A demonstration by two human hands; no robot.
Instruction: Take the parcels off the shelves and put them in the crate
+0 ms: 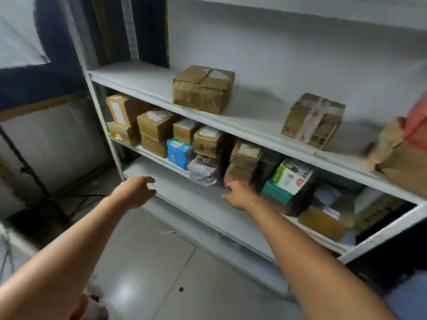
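A white metal shelf unit (233, 128) holds many parcels. Two taped brown boxes (203, 88) (313, 121) stand on the upper shelf. The middle shelf carries several brown boxes (157, 125), a blue box (179, 153), a grey plastic mailer (203, 172), stacked brown boxes (245, 161) and a green-and-white box (292, 175). My left hand (136, 191) hovers empty, fingers loosely curled, in front of the lower shelf board. My right hand (239, 195) reaches to the base of the stacked brown boxes, fingers spread, holding nothing. No crate is visible.
A yellow padded envelope (323, 222) and other packets lie on the lower shelf at right. A red bag (416, 125) and brown paper parcel sit at the upper shelf's right end. A black tripod stand (39, 181) stands on the tiled floor at left.
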